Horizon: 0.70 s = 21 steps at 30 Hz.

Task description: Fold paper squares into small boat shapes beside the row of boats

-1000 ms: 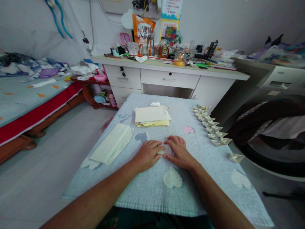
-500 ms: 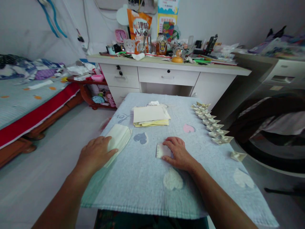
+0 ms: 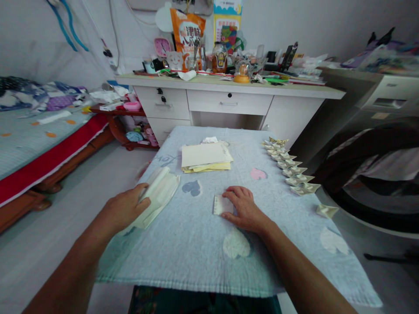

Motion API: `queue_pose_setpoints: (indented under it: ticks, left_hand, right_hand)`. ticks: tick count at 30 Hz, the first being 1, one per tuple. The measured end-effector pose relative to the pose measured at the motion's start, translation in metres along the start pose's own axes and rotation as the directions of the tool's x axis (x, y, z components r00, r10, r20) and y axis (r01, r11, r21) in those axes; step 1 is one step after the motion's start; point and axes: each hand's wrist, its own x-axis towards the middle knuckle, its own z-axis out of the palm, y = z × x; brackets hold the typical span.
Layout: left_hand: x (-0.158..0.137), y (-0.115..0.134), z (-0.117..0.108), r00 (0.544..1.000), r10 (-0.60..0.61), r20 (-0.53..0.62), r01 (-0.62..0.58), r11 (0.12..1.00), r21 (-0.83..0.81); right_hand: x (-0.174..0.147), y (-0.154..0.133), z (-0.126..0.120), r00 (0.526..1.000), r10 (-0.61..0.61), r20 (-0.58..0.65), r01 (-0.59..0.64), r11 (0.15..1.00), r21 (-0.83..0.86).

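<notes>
- Head view: small white paper, lying flat just right of the frame's centre, low in the picture; its left edge looks ragged or perforated.
- Right hand: palm down over the right part of the small white paper, thumb and fingers apart, fingertips resting on it.
- Left hand: left of centre, at the left edge of the pale sheets, thumb and forefinger against them; blur and overlap make it impossible to tell whether the fingers are pressed together on a sheet.
- Pale sheets: a loose, creased pile, set obliquely along the left side of the table.
- Paper stack: above the centre, cream on top, yellow edges below; a crumpled white piece lies just behind it.
- Folded paper pieces: pointed forms in a slanting row at right, the farthest one patterned; a separate folded piece lies nearer the viewer.
- Blue tablecloth: beneath all of these, marked with hearts.
- White desk: across the upper middle, bearing an orange bag, a jar and a pink clock.
- Bed: left edge of the frame.
- Washing machine: right edge.
</notes>
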Motion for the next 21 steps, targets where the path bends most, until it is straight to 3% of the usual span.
queue_pose_setpoints:
  ticks: [7,10,14,21]
  left_hand:
    - [0.018,-0.045,0.009,0.995,0.097,-0.013,-0.097,0.963,-0.252]
    - [0.025,-0.06,0.012,0.994,0.098,-0.056,-0.11,0.955,-0.274]
    - [0.029,-0.068,0.009,0.996,0.078,-0.051,-0.089,0.951,-0.294]
    - [0.025,-0.072,0.006,0.987,0.047,-0.155,-0.104,0.919,-0.381]
  right_hand:
    - [0.0,0.0,0.0,1.0,0.006,0.006,-0.006,1.0,0.001]
    - [-0.001,0.001,0.0,1.0,0.005,0.008,-0.005,1.0,0.006]
    - [0.0,0.0,0.0,1.0,0.008,0.011,-0.008,1.0,0.002]
    - [0.0,0.001,0.001,1.0,0.005,0.007,-0.005,1.0,-0.005]
